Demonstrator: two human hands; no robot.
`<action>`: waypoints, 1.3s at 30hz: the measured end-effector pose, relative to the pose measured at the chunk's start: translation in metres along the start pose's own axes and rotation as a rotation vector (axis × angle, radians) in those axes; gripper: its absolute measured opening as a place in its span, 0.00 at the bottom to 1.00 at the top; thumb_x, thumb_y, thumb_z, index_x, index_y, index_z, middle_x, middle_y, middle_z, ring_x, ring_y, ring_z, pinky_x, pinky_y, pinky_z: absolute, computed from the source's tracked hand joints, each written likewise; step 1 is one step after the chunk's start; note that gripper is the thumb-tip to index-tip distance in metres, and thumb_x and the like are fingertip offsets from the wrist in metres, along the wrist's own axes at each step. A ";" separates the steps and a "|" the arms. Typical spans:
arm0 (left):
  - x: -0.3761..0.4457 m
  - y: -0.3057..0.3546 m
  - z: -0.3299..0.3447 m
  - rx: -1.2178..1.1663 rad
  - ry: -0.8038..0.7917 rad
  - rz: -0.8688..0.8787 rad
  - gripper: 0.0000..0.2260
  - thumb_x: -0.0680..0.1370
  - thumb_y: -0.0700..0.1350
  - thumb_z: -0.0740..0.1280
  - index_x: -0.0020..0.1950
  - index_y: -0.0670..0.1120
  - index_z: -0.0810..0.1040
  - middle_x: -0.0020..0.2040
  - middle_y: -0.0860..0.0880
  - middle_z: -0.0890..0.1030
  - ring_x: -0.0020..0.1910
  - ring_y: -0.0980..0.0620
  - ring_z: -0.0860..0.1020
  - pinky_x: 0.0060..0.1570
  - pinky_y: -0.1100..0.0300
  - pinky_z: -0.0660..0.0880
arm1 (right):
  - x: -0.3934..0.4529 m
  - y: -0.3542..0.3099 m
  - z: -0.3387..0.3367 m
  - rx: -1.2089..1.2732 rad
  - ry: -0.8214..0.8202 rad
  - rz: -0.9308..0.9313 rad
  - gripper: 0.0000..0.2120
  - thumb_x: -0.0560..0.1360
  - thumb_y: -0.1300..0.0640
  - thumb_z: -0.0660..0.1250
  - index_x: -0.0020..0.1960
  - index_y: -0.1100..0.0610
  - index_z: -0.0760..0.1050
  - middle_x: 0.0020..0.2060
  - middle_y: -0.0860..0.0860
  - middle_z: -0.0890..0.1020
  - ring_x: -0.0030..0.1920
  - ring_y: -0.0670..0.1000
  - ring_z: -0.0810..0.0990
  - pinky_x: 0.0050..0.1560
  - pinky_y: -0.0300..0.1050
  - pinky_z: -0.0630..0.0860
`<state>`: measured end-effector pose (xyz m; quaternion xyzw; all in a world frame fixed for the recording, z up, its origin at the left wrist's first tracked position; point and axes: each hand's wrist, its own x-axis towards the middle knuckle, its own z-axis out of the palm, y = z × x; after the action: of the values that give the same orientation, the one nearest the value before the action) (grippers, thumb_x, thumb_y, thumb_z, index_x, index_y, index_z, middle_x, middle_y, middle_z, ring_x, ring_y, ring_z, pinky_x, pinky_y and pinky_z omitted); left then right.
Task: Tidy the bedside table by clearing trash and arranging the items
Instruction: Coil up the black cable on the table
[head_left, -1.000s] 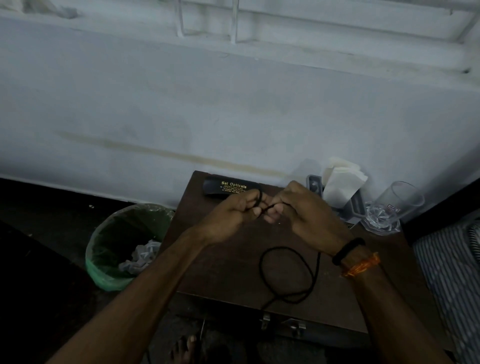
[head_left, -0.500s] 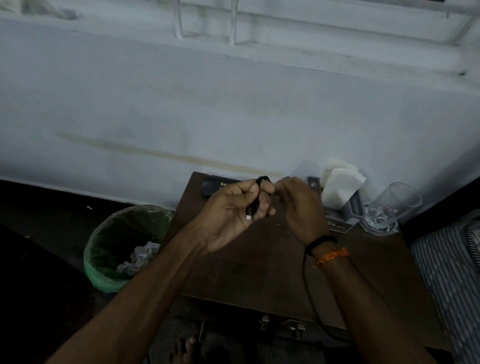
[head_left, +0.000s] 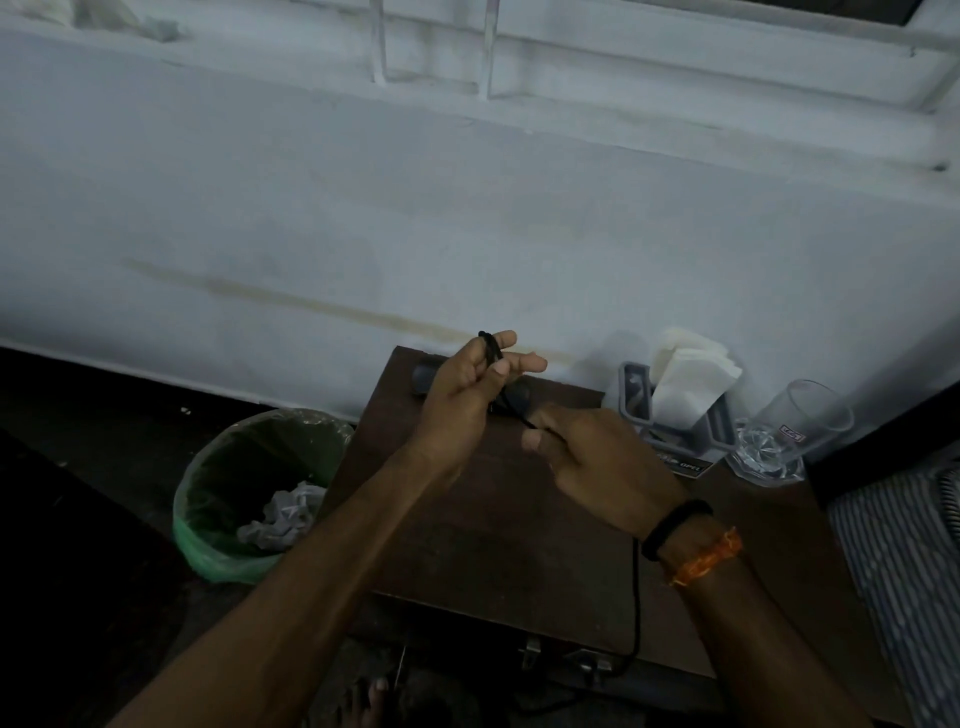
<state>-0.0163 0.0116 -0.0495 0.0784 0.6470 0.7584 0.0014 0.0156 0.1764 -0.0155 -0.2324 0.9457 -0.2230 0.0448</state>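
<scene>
Both hands raised over table: left hand (head_left: 467, 395) wrapped in black cord (head_left: 636, 597), right hand (head_left: 597, 462) pinching it.

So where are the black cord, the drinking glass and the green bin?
black cord (head_left: 635, 597), head view, the strand hanging below the right wrist
drinking glass (head_left: 810, 421), head view, its clear side wall
green bin (head_left: 208, 545), head view, its outer wall
</scene>
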 end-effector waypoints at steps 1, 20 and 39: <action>-0.001 -0.001 0.001 0.114 -0.025 0.031 0.14 0.84 0.41 0.58 0.70 0.43 0.70 0.57 0.50 0.84 0.65 0.53 0.77 0.68 0.52 0.70 | -0.001 -0.001 -0.005 0.006 0.019 -0.006 0.07 0.81 0.54 0.60 0.46 0.51 0.73 0.38 0.47 0.79 0.37 0.45 0.77 0.41 0.48 0.76; -0.015 -0.001 0.019 -0.155 -0.362 -0.029 0.10 0.82 0.36 0.57 0.59 0.33 0.74 0.45 0.40 0.80 0.41 0.50 0.77 0.47 0.61 0.75 | 0.016 0.036 -0.004 0.114 0.571 0.065 0.08 0.81 0.59 0.60 0.45 0.55 0.76 0.39 0.48 0.80 0.41 0.48 0.78 0.40 0.46 0.72; -0.004 -0.020 0.006 0.031 -0.175 -0.083 0.11 0.82 0.32 0.58 0.63 0.32 0.72 0.51 0.43 0.82 0.49 0.54 0.82 0.54 0.62 0.78 | -0.008 0.000 -0.029 -0.009 0.072 -0.029 0.06 0.81 0.57 0.60 0.47 0.52 0.73 0.34 0.42 0.73 0.36 0.41 0.73 0.35 0.40 0.67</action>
<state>-0.0132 0.0205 -0.0682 0.1175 0.6587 0.7379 0.0884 0.0172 0.1915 0.0103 -0.2382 0.9442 -0.2273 0.0065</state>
